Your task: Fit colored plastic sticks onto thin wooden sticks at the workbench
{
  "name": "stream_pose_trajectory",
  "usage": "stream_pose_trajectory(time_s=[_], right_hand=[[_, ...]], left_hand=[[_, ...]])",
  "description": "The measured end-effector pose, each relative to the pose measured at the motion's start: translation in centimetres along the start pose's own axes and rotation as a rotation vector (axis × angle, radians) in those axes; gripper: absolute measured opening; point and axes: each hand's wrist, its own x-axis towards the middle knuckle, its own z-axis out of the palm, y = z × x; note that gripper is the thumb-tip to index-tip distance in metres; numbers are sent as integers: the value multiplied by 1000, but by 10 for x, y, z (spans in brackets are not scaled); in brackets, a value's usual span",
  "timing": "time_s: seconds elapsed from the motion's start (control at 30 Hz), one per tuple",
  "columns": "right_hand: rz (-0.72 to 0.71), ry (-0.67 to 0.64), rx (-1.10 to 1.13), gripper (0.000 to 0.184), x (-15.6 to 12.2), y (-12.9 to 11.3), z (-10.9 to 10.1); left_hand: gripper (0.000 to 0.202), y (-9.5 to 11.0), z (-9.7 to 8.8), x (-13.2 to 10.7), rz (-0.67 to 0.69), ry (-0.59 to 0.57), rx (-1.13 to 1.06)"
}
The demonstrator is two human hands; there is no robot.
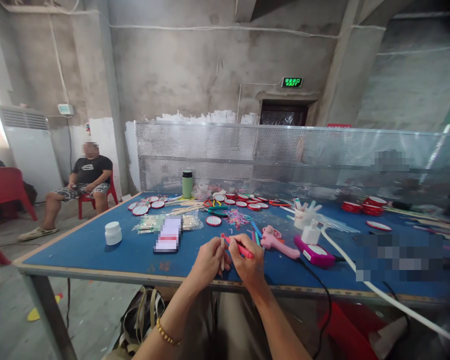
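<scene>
At the table's near edge my left hand (207,261) is closed around a thin, pale wooden stick (222,252), held upright. My right hand (250,265) pinches a pinkish-red marker pen (244,249), its tip pointing left, close to the stick's top. The stick's upper end looks red. Whether the pen touches it is too small to tell. Right of my right hand lies a pink hand-held tool (279,243), perhaps a glue gun. A small heap of colourful bits (238,217) and a round red-rimmed disc (213,221) are just beyond my hands.
A phone (168,234) lies on wrapped sticks at left, near a white jar (113,233). Behind are a green bottle (187,185) and several red-rimmed discs (140,210). At right stand a white bottle (310,234), a magenta box (315,251) and a white hose (345,255). A person (90,175) sits beyond.
</scene>
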Motion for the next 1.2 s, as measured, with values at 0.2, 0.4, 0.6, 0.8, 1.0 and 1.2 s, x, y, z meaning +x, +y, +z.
stream_pose_trajectory(time_s=[0.2, 0.4, 0.6, 0.8, 1.0, 1.2], right_hand=[[-19, -1, -2, 20, -1, 0, 0], [-16, 5, 5, 19, -1, 0, 0], [-5, 17, 42, 18, -2, 0, 0], [-18, -21, 80, 16, -1, -1, 1], [-19, -35, 85, 16, 0, 0, 2], [-26, -40, 78, 17, 0, -1, 1]], left_hand=[[32, -1, 1, 0, -8, 5, -5], [30, -3, 0, 1, 3, 2, 1], [31, -3, 2, 1, -7, 3, -16], [33, -1, 2, 0, -2, -10, 1], [33, 1, 2, -1, 10, -3, 7], [35, -1, 2, -1, 11, -2, 0]])
